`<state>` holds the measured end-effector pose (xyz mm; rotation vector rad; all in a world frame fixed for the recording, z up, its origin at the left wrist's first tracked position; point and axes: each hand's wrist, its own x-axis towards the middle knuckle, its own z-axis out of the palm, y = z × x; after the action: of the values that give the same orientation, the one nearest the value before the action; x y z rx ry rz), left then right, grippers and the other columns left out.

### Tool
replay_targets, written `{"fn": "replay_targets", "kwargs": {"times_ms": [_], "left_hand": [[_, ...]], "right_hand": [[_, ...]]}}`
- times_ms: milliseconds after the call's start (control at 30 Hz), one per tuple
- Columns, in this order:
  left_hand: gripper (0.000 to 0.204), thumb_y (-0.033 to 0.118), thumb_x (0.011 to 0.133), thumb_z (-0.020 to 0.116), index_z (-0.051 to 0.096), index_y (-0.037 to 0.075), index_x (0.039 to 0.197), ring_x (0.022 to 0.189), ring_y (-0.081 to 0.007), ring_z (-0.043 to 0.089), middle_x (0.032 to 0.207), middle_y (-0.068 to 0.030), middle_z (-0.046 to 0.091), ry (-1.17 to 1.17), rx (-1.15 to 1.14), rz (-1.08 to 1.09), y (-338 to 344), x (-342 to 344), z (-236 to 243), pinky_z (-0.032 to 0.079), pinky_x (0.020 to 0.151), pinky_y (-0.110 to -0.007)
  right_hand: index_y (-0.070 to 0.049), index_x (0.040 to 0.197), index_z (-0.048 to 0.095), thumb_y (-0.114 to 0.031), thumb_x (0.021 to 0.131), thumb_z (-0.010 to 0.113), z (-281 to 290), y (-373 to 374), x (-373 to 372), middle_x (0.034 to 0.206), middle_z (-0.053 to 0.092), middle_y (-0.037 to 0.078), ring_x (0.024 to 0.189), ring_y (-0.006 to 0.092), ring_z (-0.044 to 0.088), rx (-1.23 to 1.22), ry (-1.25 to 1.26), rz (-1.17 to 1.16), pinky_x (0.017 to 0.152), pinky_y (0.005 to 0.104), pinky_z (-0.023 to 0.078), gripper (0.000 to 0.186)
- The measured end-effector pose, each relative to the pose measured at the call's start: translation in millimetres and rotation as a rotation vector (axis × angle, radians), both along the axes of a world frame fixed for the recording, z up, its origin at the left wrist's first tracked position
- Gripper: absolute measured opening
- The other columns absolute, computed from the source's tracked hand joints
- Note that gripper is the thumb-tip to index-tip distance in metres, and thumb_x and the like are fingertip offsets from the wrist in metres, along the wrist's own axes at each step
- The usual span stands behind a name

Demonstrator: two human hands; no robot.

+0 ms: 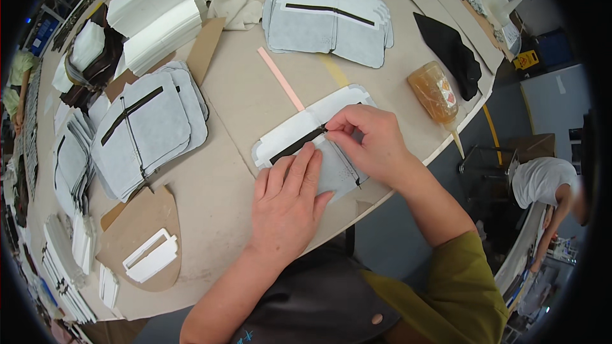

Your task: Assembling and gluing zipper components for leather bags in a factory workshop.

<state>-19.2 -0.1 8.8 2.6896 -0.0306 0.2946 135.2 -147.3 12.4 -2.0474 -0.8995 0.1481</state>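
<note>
In front of me at the table's near edge lies a light grey panel (335, 164) with a white band (287, 126) across its far part. A black strip (291, 148) runs along the band's near side. My left hand (285, 207) lies on the panel, fingers stretched out flat, fingertips beside the strip. With thumb and index finger, my right hand (376, 143) pinches the strip's right end; the fingers partly hide it. A dark seam line runs down the panel under my right hand. A pink strip (280, 78) lies just beyond the panel, its near end touching it.
Stacks of similar grey panels lie at the far middle (357, 41) and left (150, 121). To the right are a bottle of amber liquid (433, 92), its nozzle past the table edge, and a black piece (449, 51). White frame pieces (151, 258) rest on brown card (167, 213).
</note>
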Motion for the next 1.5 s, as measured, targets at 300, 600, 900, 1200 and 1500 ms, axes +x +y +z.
{"fn": "replay_targets", "kwargs": {"times_ms": [300,600,900,1200,1500], "left_hand": [[0.066,0.029,0.082,0.079,0.060,0.004,0.141,0.126,-0.0274,0.051,0.150,-0.0062,0.054,0.013,0.048,0.011,0,-2,0,0.037,0.108,-0.046],[0.057,0.016,0.085,0.076,0.062,0.004,0.138,0.133,-0.0326,0.054,0.150,-0.0109,0.056,0.032,-0.059,0.043,21,-29,9,0.038,0.110,-0.050],[0.059,0.015,0.082,0.083,0.061,-0.003,0.134,0.114,-0.0383,0.058,0.124,-0.0181,0.059,0.038,-0.136,0.217,48,-2,22,0.049,0.097,-0.043],[0.069,0.022,0.077,0.088,0.060,-0.002,0.136,0.111,-0.0349,0.058,0.122,-0.0165,0.057,0.158,-0.121,0.218,51,10,25,0.050,0.095,-0.042],[0.074,0.008,0.083,0.080,0.048,0.001,0.150,0.118,-0.0286,0.058,0.133,-0.0132,0.057,0.032,-0.356,0.078,55,16,19,0.048,0.103,-0.038]], "right_hand": [[-0.004,0.089,0.067,0.001,0.082,0.076,-4,10,-4,0.082,0.069,0.008,0.071,0.0214,0.070,0.036,-0.026,0.046,0.064,0.0321,0.056,0.013],[-0.004,0.093,0.069,0.003,0.082,0.075,-4,-12,10,0.085,0.068,0.008,0.077,0.0203,0.067,0.046,0.015,-0.005,0.069,0.0323,0.055,0.015],[-0.001,0.104,0.071,-0.017,0.078,0.087,25,-21,43,0.087,0.068,0.005,0.078,0.0171,0.064,-0.281,0.018,-0.285,0.073,0.0290,0.054,0.035],[-0.003,0.096,0.069,-0.012,0.083,0.085,11,-41,71,0.082,0.067,0.000,0.076,0.0078,0.062,-0.094,0.458,-0.123,0.069,0.0239,0.051,0.022],[-0.002,0.116,0.064,-0.001,0.089,0.076,36,-68,27,0.099,0.070,0.002,0.088,0.0070,0.066,0.405,0.577,-0.048,0.081,0.0230,0.054,0.029]]}}
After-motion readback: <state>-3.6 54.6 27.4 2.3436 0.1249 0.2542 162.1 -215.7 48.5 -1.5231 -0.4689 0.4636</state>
